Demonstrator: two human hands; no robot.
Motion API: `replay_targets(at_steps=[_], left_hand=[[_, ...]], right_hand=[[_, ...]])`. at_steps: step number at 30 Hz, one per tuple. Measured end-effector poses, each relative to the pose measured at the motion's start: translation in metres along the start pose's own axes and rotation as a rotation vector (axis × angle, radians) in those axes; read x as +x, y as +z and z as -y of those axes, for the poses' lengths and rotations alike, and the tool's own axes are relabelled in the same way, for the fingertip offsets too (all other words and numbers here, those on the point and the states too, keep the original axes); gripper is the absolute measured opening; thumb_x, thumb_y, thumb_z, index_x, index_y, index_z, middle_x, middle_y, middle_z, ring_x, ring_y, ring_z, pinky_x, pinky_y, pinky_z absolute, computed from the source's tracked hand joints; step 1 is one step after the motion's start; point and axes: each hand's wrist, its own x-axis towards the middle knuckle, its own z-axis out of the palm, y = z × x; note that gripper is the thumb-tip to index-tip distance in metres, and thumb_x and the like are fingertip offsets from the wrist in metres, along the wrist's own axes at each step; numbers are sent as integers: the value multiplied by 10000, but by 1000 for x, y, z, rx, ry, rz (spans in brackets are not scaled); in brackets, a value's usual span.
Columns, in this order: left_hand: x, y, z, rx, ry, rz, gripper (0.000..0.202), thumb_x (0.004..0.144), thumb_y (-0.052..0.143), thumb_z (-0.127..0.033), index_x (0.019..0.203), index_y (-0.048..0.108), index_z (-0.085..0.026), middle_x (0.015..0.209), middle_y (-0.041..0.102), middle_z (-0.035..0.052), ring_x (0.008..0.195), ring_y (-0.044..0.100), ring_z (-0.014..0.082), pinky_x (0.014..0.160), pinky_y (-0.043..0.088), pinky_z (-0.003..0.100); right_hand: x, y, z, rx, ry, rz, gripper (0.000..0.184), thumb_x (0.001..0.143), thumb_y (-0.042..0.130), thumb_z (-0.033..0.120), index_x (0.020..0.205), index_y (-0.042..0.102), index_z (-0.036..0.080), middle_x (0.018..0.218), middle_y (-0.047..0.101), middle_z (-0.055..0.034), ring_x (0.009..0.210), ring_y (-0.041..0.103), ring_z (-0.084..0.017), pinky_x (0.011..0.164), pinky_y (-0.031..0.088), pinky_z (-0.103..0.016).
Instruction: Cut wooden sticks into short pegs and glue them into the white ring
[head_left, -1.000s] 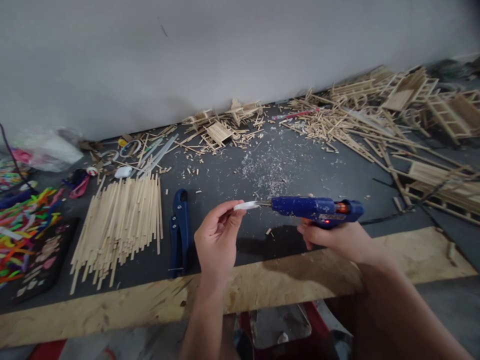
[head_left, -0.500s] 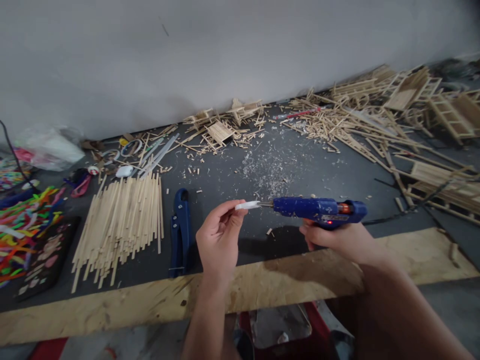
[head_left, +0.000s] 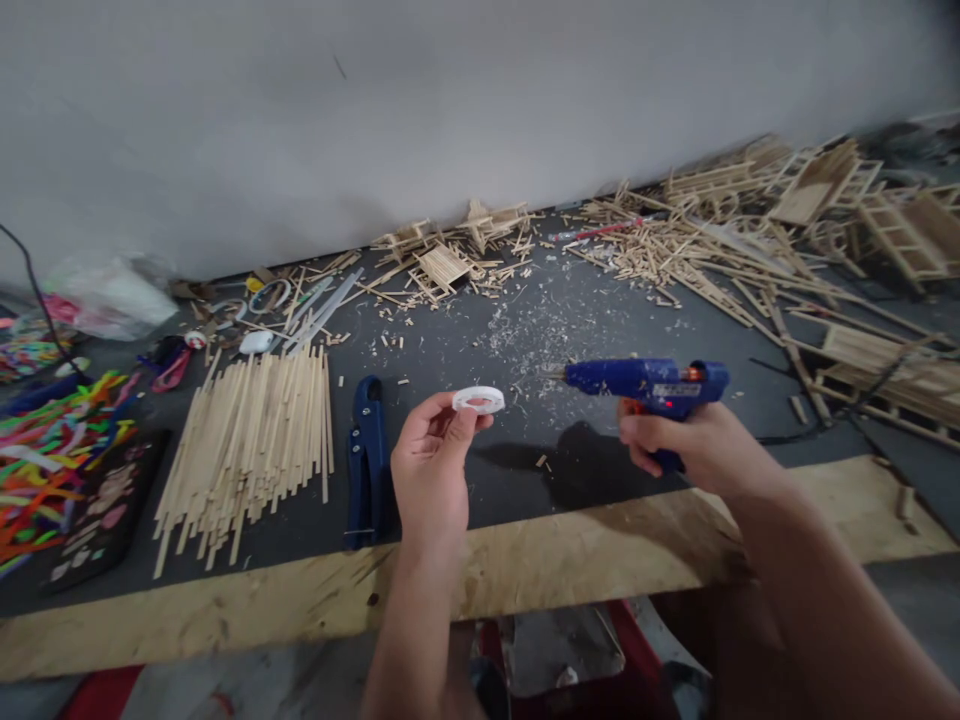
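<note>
My left hand (head_left: 433, 458) pinches a small white ring (head_left: 478, 400) by its near edge and holds it flat above the dark tabletop (head_left: 525, 340). My right hand (head_left: 679, 450) grips a blue hot glue gun (head_left: 646, 383) with a red light lit on its side. Its nozzle points left and stands a short gap away from the ring. A blue cutter tool (head_left: 365, 455) lies on the table just left of my left hand.
A bundle of thin wooden sticks (head_left: 247, 440) lies at the left, with coloured pipe cleaners (head_left: 52, 450) beyond it. Stick scraps and small stick frames (head_left: 750, 230) crowd the back and right. A bare wooden strip (head_left: 525, 570) edges the table's front.
The glue gun has drawn back to the right and up, off the ring. My left hand has tilted the ring so its hole now faces up.
</note>
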Motion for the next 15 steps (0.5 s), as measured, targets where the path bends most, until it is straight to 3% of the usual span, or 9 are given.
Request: replay_targets(at_steps=[5,8,11,13,15], left_hand=[[4,-2,-4,-65,-59,-10,175,720,695,-180,888,650,-161,840,695,28,756,650,114,724,542,237],[7,-6,-5,-78,-85,-14,193,708,703,-177,889,641,-152,851,690,35,751,650,116,729,541,247],[9,-13,-6,-81,-88,-33,199,705,705,-182,889,639,-148,853,685,39,750,648,115,746,536,259],[11,-18,-8,-80,-79,-62,209,700,708,-186,893,639,-146,857,681,40,761,645,116,764,530,267],[15,-23,-9,-77,-63,-99,218,696,711,-194,895,638,-144,862,677,41,789,644,124,788,524,282]], right_hand=[[24,-13,-7,347,27,-28,181,690,690,322,722,620,158,680,620,-22,482,491,-94,363,365,-200],[33,-20,-5,360,84,-78,194,710,685,310,818,659,151,826,664,-66,634,579,-123,472,472,-198],[35,-30,-3,368,114,-137,182,741,657,308,830,665,150,832,678,-73,704,619,-139,635,527,-223],[34,-38,-3,360,114,-230,146,755,640,283,812,660,150,791,674,-68,686,623,-139,661,530,-233],[32,-46,-4,350,108,-413,68,745,638,222,770,645,160,722,645,-46,608,599,-117,617,522,-222]])
